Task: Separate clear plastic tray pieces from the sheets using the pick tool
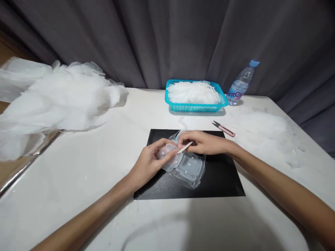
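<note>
My left hand (154, 157) is closed on a thin translucent plastic piece (169, 150) with small white dots, its thumb lying across the front. Close beside it, my right hand (200, 142) has its fingers bent in a pinch around a narrow off-white strip (186, 146). The strip's lower end meets my left thumb. Under both hands lies a clear plastic packet-like piece (191, 167) with round white dots and a crinkled edge. It rests on a black rectangular mat (222, 177). My fingers hide part of what they grip.
Behind the mat, a turquoise basket (196, 107) holds white sheer pieces. A water bottle (238, 87) stands to its right. Pink-handled thread snips (224, 129) lie near the mat. White sheer material (65, 97) is heaped at left, with more white pieces (269, 136) at right.
</note>
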`<state>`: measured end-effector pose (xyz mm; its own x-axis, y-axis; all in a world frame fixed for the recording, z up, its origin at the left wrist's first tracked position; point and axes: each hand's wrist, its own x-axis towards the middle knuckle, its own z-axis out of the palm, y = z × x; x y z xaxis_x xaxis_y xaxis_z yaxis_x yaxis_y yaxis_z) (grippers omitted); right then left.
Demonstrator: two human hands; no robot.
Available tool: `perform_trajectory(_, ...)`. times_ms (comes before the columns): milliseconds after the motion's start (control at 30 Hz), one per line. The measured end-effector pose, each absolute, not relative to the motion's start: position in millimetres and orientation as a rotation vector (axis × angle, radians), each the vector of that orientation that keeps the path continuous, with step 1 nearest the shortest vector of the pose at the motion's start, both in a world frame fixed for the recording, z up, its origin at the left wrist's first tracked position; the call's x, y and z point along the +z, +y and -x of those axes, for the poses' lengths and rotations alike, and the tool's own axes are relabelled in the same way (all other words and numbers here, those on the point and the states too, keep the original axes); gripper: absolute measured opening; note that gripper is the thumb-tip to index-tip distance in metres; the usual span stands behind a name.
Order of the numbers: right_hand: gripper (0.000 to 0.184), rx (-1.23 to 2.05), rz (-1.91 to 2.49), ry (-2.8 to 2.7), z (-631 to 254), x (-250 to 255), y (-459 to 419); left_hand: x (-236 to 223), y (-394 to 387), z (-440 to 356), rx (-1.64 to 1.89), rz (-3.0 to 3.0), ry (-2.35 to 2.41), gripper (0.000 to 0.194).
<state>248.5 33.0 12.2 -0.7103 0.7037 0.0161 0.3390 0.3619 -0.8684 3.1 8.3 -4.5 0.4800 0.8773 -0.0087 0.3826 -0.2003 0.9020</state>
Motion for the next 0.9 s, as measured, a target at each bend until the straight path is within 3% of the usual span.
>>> perform_trajectory(433, 0.01, 1.255, 0.968, -2.235, -249, 8, 35, -2, 4, -4, 0.668, -1.953, 1.051, 0.026)
perform_trajectory(700, 0.005, 0.914, 1.221, -2.359, -236, 8, 32, 2, -8, -5, 0.609, -2.253, 0.851, 0.018)
perform_trajectory(900, 0.008, 1.006, 1.239, -2.236, -247, 10, 37, 3, -1, 1, 0.707, -1.885, 0.975, 0.016)
